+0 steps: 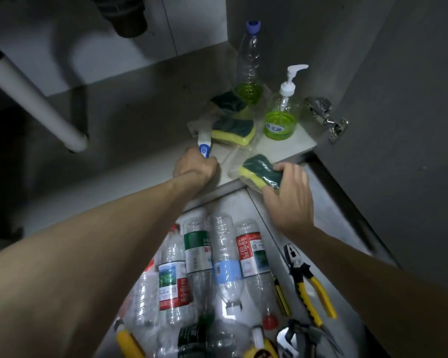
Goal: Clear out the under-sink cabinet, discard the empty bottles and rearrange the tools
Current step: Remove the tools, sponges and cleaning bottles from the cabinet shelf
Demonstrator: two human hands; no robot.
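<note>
Sponges fill the centre of my view: my right hand (286, 195) grips a plastic-wrapped sponge (260, 174), yellow foam under a green scouring face, just over the front edge of the cabinet floor (285, 144). My left hand (195, 165) is closed round a blue-and-white brush handle (204, 146) whose long axis points toward the upper centre, its far end beside a second sponge (233, 129). Behind stand a clear pump bottle (282, 112) and a tall ribbed bottle (248, 63), both upright with green liquid low inside. Lower centre, crinkled empty bottles (217, 262) lie lengthwise side by side, yellow-handled pliers (308, 282) at their right. Open floor spreads left toward the white pipe (36, 99).
</note>
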